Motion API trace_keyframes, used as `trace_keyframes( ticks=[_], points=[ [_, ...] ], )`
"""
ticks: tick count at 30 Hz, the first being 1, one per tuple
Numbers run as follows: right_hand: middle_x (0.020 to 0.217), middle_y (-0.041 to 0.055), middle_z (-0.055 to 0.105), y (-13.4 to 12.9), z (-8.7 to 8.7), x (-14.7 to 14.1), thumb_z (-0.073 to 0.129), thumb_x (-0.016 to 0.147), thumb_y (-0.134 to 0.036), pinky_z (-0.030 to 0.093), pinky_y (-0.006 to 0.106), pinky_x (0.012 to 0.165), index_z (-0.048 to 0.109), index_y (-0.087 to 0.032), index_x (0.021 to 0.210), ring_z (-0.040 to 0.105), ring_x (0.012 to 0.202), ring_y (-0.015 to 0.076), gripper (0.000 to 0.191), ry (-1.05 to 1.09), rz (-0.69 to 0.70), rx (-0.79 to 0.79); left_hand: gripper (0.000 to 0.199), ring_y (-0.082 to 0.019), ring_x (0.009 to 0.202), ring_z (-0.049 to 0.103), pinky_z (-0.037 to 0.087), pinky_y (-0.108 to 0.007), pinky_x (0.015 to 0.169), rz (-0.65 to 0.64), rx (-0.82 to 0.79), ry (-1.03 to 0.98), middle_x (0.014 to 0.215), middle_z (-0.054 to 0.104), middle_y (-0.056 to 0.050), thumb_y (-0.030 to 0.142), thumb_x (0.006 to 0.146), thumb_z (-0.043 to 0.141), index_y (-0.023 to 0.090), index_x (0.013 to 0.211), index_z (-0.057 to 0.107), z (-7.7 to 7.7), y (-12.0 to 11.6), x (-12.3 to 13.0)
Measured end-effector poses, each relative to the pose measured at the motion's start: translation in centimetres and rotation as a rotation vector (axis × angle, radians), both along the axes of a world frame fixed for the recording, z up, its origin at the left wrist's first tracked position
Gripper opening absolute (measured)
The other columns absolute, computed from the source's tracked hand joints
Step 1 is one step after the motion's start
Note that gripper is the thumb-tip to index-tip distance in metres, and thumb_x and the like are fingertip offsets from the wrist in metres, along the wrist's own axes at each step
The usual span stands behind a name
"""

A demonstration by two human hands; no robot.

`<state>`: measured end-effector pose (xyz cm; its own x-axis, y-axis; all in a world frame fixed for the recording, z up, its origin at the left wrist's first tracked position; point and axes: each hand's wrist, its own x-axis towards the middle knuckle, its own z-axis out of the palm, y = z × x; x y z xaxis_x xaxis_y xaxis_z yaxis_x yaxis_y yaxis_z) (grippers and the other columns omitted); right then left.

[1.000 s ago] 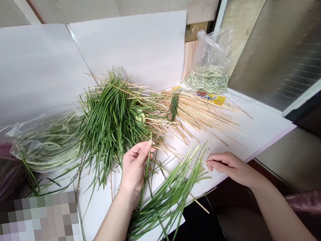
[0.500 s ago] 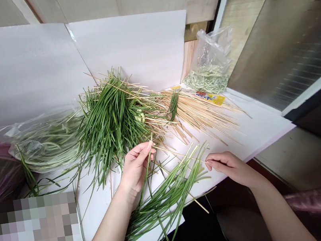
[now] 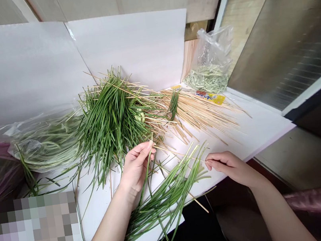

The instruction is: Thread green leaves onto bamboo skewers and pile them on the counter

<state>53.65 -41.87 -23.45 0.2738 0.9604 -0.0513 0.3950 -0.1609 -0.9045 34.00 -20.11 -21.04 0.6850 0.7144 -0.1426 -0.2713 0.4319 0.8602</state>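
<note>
My left hand (image 3: 136, 168) pinches a green garlic chive (image 3: 147, 175) near its pale end, between thumb and fingers. My right hand (image 3: 229, 167) is closed on one end of a thin bamboo skewer (image 3: 180, 156). That skewer spans the gap between my hands, and its far end reaches the left fingertips. Whether it pierces the chive there is too small to tell. Below the hands, loose garlic chives (image 3: 166, 198) lie across the table's front edge. Behind the left hand rises a big heap of skewered chives (image 3: 110, 120).
Many bare bamboo skewers (image 3: 201, 110) lie spread on the white table (image 3: 266, 129). A clear bag of long green stalks (image 3: 46, 147) is at left, and a clear bag of pale green pieces (image 3: 209, 75) at back right. A framed glass panel (image 3: 276, 46) borders the right side.
</note>
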Motion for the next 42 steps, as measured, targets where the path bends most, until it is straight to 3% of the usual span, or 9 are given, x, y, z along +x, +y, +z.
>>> trace_keyframes(
  ticks=[17, 30, 42],
  points=[
    [0.072, -0.0002, 0.052, 0.01, -0.28, 0.20, 0.047, 0.101, -0.039, 0.034, 0.028, 0.063, 0.055, -0.020, 0.075, 0.045, 0.068, 0.0171, 0.033, -0.001, -0.005, 0.002, 0.023, -0.007, 0.060, 0.055, 0.044, -0.018, 0.061, 0.017, 0.063, 0.021, 0.068, 0.067, -0.001, 0.029, 0.066, 0.088, 0.014, 0.079, 0.077, -0.12, 0.12, 0.04],
    [0.072, -0.0006, 0.051, 0.02, -0.54, 0.23, 0.046, 0.101, -0.039, 0.033, 0.028, 0.063, 0.056, -0.020, 0.075, 0.044, 0.067, 0.0171, 0.033, 0.003, -0.010, -0.003, 0.015, -0.012, 0.071, 0.060, 0.047, -0.024, 0.077, 0.125, 0.330, 0.047, 0.071, 0.071, -0.002, 0.028, 0.070, 0.085, 0.016, 0.077, 0.078, -0.62, 0.15, 0.03],
    [0.072, -0.0009, 0.050, 0.10, -0.19, 0.07, 0.046, 0.101, -0.035, 0.030, 0.029, 0.063, 0.055, -0.020, 0.075, 0.042, 0.068, 0.0165, 0.032, 0.038, 0.000, 0.013, 0.015, -0.011, 0.068, 0.058, 0.045, -0.022, 0.072, 0.110, 0.282, 0.049, 0.071, 0.070, -0.002, 0.028, 0.070, 0.085, 0.017, 0.078, 0.079, -0.80, 0.19, 0.15]
  ],
)
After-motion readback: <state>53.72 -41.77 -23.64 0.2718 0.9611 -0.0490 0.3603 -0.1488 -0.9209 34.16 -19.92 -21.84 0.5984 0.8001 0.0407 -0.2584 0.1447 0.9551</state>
